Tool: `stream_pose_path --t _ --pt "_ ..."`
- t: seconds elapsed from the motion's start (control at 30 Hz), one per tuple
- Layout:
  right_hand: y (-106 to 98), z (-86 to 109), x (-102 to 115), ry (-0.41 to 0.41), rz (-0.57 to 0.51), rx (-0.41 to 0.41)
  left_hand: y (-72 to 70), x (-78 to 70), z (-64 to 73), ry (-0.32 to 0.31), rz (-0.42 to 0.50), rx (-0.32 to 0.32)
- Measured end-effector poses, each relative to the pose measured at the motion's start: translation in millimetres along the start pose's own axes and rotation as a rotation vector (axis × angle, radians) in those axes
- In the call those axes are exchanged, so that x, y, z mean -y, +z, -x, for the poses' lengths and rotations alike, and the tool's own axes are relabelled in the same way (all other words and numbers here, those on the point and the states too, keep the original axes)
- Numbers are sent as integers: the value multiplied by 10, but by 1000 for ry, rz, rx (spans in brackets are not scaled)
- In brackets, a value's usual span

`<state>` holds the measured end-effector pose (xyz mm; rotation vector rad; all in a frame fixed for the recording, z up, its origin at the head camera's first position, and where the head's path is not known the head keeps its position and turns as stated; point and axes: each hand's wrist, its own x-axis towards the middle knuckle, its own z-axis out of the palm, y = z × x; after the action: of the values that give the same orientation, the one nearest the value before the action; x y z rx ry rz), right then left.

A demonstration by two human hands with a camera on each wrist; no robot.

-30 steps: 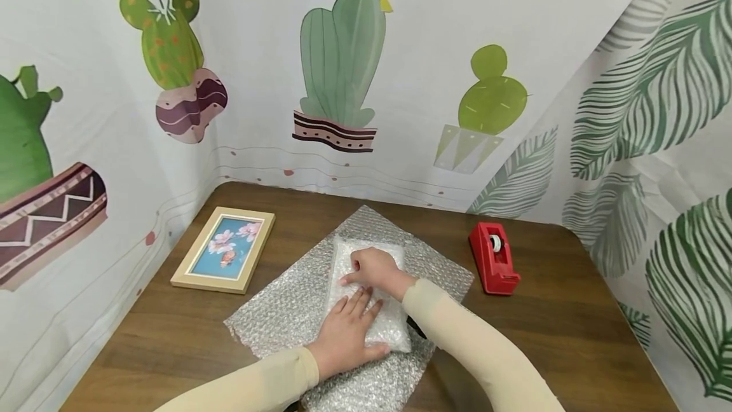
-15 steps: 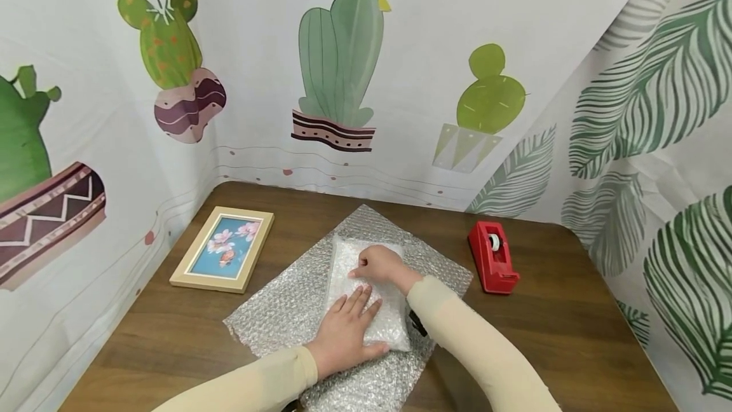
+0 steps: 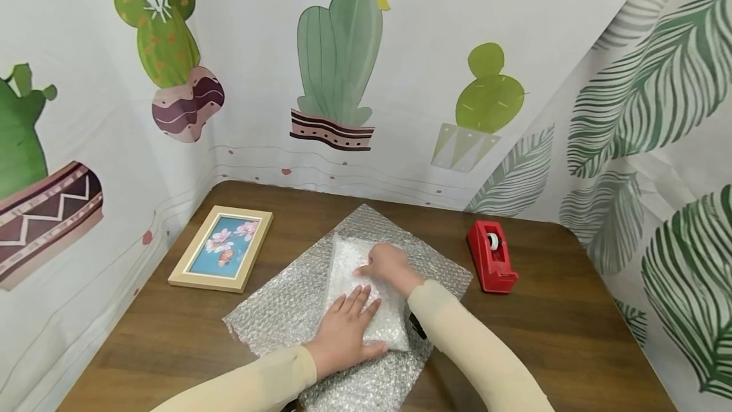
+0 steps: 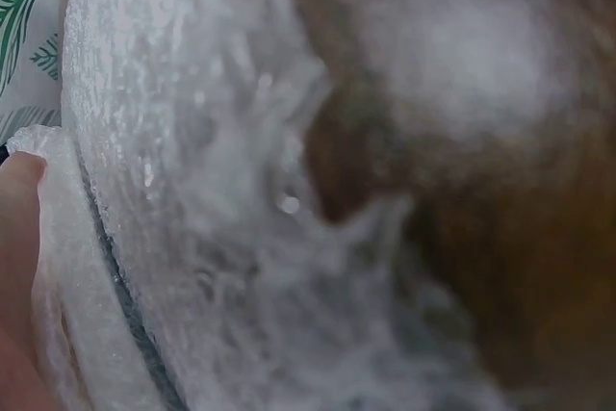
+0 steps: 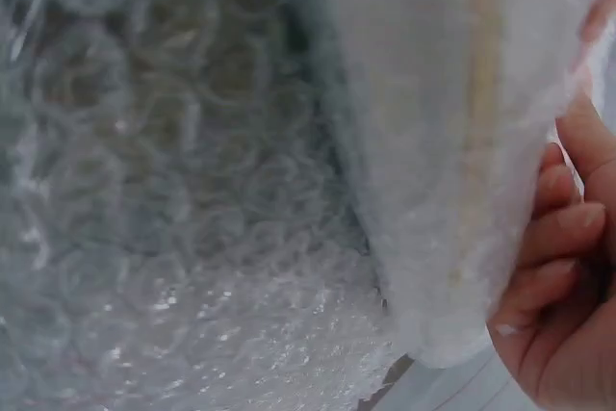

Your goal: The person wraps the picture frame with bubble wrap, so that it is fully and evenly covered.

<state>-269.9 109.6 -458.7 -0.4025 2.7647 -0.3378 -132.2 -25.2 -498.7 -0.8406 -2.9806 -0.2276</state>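
A flat, rectangular bubble-wrapped package [image 3: 393, 329] lies on a larger sheet of bubble wrap [image 3: 280, 313], set diagonally on the table. My left hand [image 3: 341, 332] rests on the package's near left part, fingers spread and straight. Over its upper right part is my right hand [image 3: 389, 264], fingers curled and thumb stretched out against the wrap. The right wrist view shows those curled fingers [image 5: 568, 238] beside the package's edge, with nothing visible inside them. Through the layers of the package [image 5: 423, 141] a pale tan strip shows there. A little of my left hand [image 4: 19, 276] appears in the left wrist view.
A light wooden picture frame [image 3: 203, 281] with a pink-blossom picture lies to the left on the brown table [image 3: 143, 342]. To the right stands a red tape dispenser [image 3: 486, 262] with a roll in it. A cactus-printed cloth [image 3: 412, 81] hangs behind the table.
My right hand has slid slightly to the right across the package, its thumb still against the wrap. The left hand keeps its place; the whole view has shifted a little.
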Motion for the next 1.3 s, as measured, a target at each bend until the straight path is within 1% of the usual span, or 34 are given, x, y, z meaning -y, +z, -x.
stream_pose_path --t 0.1,0.17,0.23,0.3,0.37,0.43,0.5,0.57,0.6,0.7,0.8,0.9,1.03,1.13,1.2,1.3 --pt "-54 -2 -108 -57 -119 64 -8 -8 -14 2 -5 8" --pt "-102 2 -177 -68 -178 102 -6 -14 -21 -1 -6 16" --pt "-137 15 -236 -40 -212 111 3 -20 -24 -4 -5 24" --pt "-148 27 -277 3 -214 97 19 -25 -27 -5 -7 28" --pt "-135 43 -295 48 -197 59 24 -31 -28 -6 -12 28" --pt "-105 48 -289 82 -152 25 30 -34 -27 -5 -15 27" --pt "-77 53 -258 105 -82 -14 32 -31 -25 -6 -17 22" --pt "-52 55 -213 120 10 -40 21 -25 -16 -6 -14 18" --pt "-40 58 -191 127 56 -51 18 -20 -11 -8 -12 20" --pt "-10 81 -134 118 132 -89 -4 -5 2 -12 -7 17" --pt "19 115 -119 97 151 -132 -14 6 6 -13 -4 12" --pt "35 145 -148 74 92 -159 -13 12 -2 -13 -10 7" --pt "26 145 -240 40 -72 -163 -6 10 -23 -15 -2 11" --pt "2 132 -323 -8 -207 -139 -4 7 -35 -16 14 16" --pt "-16 133 -372 -41 -276 -114 -3 4 -36 -19 20 24" --pt "-42 143 -433 -57 -359 -76 -6 -3 -31 -22 24 36"
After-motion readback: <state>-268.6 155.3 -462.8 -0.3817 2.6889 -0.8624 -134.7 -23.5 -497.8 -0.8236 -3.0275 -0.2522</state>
